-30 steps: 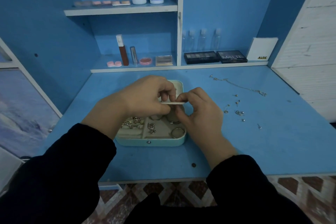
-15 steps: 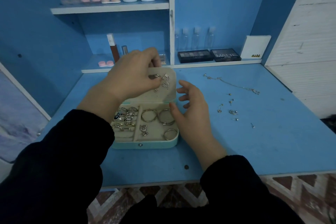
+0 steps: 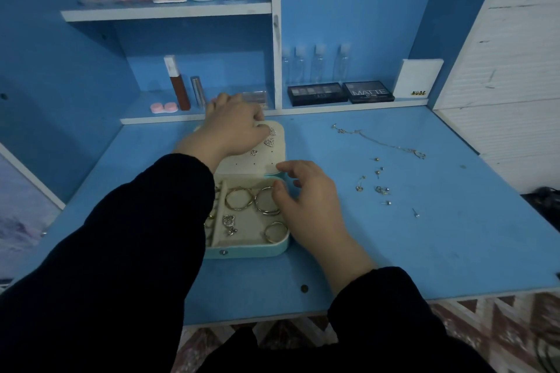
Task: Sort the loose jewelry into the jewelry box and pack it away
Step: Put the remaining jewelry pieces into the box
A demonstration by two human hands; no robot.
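**A:** Where did the jewelry box sit?

**B:** Open on the tabletop, its lid laid back with a few earrings pinned to it. The left hand had its fingers curled over the lid's far edge. The right hand hovered at the box's right side, fingers loosely spread and holding nothing.

**A:** What worried you?

**B:** The dark left sleeve lay across the box's left compartments. I judged that a careless pull-back could snag pieces there. The loose studs to the right looked tiny, so a brush of the hand might scatter them.

**A:** Anything else around?

**B:** A thin chain lay farther back, likely to tangle if grabbed with the studs. Hoops filled the near tray. Palettes and small bottles stood on the shelf behind, out of the way.
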